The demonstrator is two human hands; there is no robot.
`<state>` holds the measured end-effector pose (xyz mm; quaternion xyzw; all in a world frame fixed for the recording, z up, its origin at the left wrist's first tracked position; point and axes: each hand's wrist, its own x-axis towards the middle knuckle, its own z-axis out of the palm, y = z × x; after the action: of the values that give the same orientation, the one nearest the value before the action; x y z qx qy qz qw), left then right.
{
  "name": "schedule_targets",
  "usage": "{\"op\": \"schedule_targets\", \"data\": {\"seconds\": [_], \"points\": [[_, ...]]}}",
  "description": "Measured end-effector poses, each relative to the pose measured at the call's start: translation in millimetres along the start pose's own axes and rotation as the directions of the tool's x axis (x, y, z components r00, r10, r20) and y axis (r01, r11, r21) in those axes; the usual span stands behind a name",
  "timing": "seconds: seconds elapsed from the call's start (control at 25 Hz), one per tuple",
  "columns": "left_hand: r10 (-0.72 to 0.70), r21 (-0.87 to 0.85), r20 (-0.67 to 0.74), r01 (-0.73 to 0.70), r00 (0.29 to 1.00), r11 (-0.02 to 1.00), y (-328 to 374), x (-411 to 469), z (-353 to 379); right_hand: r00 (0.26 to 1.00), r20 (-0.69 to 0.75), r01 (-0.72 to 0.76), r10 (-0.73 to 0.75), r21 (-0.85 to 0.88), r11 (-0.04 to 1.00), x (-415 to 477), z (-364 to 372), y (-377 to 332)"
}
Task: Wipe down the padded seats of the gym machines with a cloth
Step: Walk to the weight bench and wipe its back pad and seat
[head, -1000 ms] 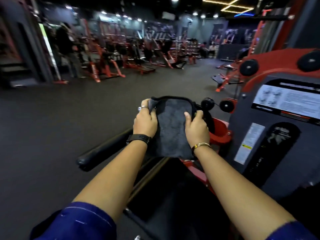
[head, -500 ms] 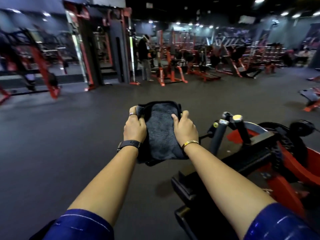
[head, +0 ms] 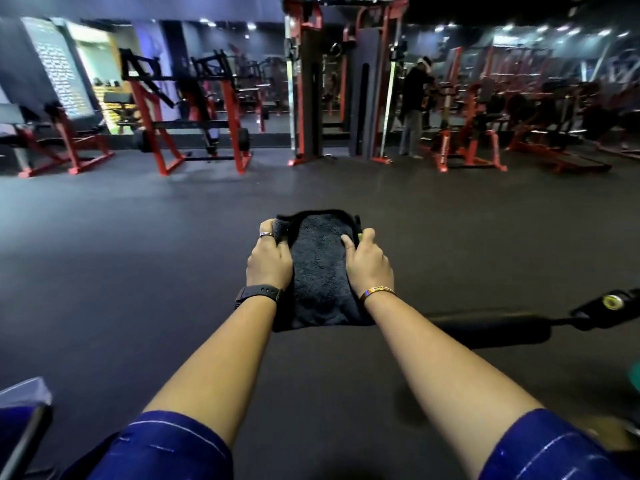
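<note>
A dark grey folded cloth (head: 320,268) hangs in front of me, held out over the open gym floor. My left hand (head: 269,258) grips its left edge; a ring and a black watch are on that hand. On the other side, my right hand (head: 369,261), with a gold bracelet, grips the right edge. A black padded roller (head: 491,329) of a machine juts in low at the right, just beyond my right forearm. No padded seat lies under the cloth.
Dark rubber floor (head: 138,271) spreads ahead. Red-framed machines (head: 194,116) and a tall cable tower (head: 341,81) line the far side. A person (head: 414,109) stands by the tower. A dark object's edge (head: 20,431) shows at the lower left.
My view has swung left, away from the red machine and its black pad. Both hands still hold the cloth, now over bare floor; only the roller stays in view at the right.
</note>
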<state>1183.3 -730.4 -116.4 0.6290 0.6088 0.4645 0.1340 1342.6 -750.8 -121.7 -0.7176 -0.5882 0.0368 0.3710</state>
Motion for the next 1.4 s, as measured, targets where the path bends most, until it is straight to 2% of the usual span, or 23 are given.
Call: {"op": "schedule_targets", "data": {"seconds": [0.44, 0.8, 1.0, 1.4], "points": [[-0.113, 0.074, -0.13, 0.123, 0.985, 0.99, -80, 99, 5, 0.988, 0.115, 0.094, -0.106, 0.105, 0.99, 96, 117, -44], [-0.242, 0.024, -0.204, 0.252, 0.948, 0.967, -108, 257, 92, 0.966, 0.179, 0.164, -0.189, 0.145, 0.976, 281, 206, -40], [-0.221, 0.029, -0.247, 0.236, 0.943, 0.971, -120, 345, 121, 0.965, 0.157, 0.184, -0.212, 0.172, 0.968, 374, 250, -53], [-0.26, 0.043, -0.354, 0.293, 0.898, 0.955, -241, 523, 126, 0.922, 0.21, 0.272, -0.324, 0.244, 0.931, 508, 409, -141]]}}
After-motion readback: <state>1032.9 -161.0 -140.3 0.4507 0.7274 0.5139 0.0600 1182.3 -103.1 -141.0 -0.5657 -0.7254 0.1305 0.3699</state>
